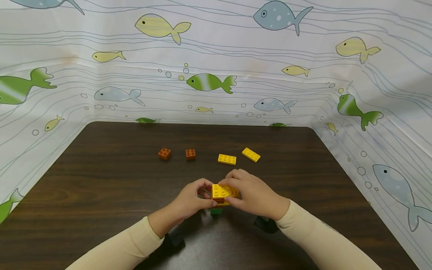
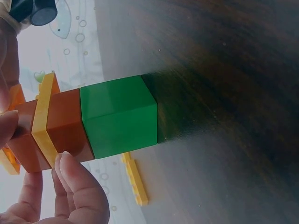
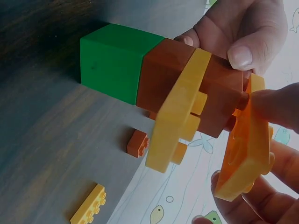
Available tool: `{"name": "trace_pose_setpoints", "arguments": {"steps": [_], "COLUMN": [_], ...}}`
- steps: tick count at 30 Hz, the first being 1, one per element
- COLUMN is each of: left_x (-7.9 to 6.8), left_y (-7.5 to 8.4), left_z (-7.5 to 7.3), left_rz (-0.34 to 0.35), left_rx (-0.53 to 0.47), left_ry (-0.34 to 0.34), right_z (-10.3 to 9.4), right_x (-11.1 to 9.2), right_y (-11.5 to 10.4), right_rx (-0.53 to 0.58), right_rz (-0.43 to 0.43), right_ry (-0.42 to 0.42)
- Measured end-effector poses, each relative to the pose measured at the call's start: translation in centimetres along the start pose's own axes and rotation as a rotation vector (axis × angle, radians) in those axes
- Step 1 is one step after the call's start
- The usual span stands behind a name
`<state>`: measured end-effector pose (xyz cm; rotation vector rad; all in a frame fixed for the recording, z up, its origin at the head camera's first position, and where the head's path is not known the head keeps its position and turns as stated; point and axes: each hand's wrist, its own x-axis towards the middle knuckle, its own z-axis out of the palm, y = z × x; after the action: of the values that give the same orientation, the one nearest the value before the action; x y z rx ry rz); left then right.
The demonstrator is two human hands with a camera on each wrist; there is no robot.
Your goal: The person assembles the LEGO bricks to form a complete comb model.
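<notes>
Fish-print backdrop [image 1: 211, 82], dark worktop [image 1: 101, 195], block tower [image 2: 70, 123] standing on it green end down. Left hand [image 1: 189, 198] grips the tower, right hand [image 1: 253, 189] pinches the top yellow plate [image 3: 255, 144], kinda tilted. Two loose brown bricks [image 1: 164, 153] and two yellow slabs [image 1: 227, 159] sit farther back.

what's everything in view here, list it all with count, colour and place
table: 1, dark brown, lower part of head view
sheet: 1, white with printed fish, behind and beside the table
green block: 1, green, bottom of the stack
stacked blocks: 2, brown, below and above the middle plate
middle plate: 1, yellow, mid-stack
top plate: 1, yellow, tilted over the upper stacked block
loose blocks: 2, brown, far on table
loose plates: 2, yellow, right of loose blocks
devices: 2, black, at the wrists
sleeves: 2, cream, on both arms
left hand: 1, bare, gripping the stack
right hand: 1, bare, holding top plate
</notes>
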<state>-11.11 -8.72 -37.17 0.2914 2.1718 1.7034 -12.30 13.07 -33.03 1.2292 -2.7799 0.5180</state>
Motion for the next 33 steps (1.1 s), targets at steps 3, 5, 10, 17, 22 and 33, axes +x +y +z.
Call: {"name": "trace_pose_setpoints", "arguments": {"steps": [3,5,10,17,22,33], "left_x": [0.06,0.08,0.08,0.01,0.00,-0.22], "left_y": [0.00,-0.02,0.02,0.15,0.18,0.47], "left_z": [-0.01,-0.01,0.00,-0.01,0.02,0.08], "left_rz": [0.002,0.011,0.010,-0.003,-0.001,0.010], "left_rx": [0.005,0.010,0.006,-0.008,-0.005,0.000], "left_ry": [-0.005,-0.006,-0.007,-0.010,-0.009,0.006], "right_z": [0.06,0.08,0.02,-0.05,0.07,0.35], "right_x": [0.04,0.07,0.18,0.30,0.24,0.06], "right_y": [0.01,0.02,-0.02,-0.14,-0.19,-0.05], "right_rx": [0.004,0.003,-0.009,-0.040,-0.064,-0.094], "right_rz": [-0.003,-0.005,-0.015,-0.043,-0.055,-0.058], "right_ry": [-0.009,-0.015,-0.024,-0.015,0.002,0.013]}}
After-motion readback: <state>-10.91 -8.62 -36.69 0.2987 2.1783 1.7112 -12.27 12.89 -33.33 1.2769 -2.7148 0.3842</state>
